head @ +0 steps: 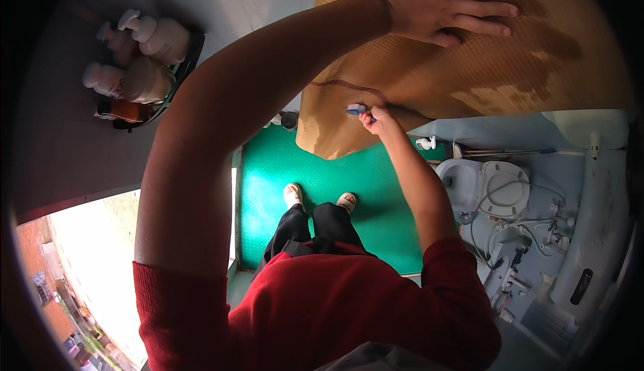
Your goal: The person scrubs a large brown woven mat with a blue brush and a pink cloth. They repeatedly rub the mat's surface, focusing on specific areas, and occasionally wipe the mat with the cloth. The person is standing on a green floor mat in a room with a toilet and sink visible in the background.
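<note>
A brown woven mat with dark wet patches hangs before me, its lower edge above the floor. Flat on its upper part lies my left hand, fingers spread and holding nothing. My right hand is closed round the blue handle of a small brush, whose pale bristles are at the mat's lower part, just below a dark stitched line. Whether the bristles touch the mat, I cannot tell.
Pump bottles and jars crowd a dark wall rack at the left. Green flooring lies under my feet. To the right are a white toilet, a hose, taps, a long-handled tool and a white pump bottle. A bright opening shows at lower left.
</note>
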